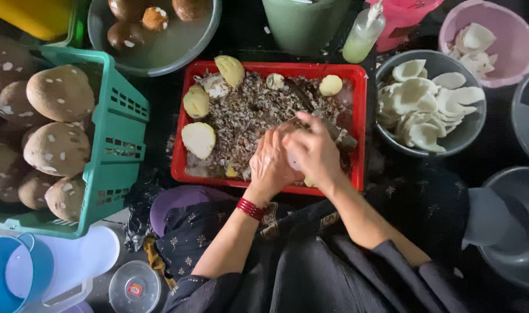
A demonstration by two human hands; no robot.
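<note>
**Both hands closed over a pale piece above the red tray**

Right now the left hand and the right hand meet over the near edge of the rectangular red plastic tray, fingers curled together round a small pale whitish piece. Only a sliver of that piece shows between the palms, so its long axis and which way it points cannot be told. A dark blade-like tool juts out past the right hand toward the tray's right side, long axis slanting away and rightward; which hand grips it is hidden.

Brown peelings fill the tray, with several peeled yellowish tubers along its left and far sides. Left of it stands a green slotted plastic basket heaped with brown speckled round tubers. Right of the tray, a grey round bowl holds white slices. A pink plastic bowl sits beyond, all on a dark floor.
</note>
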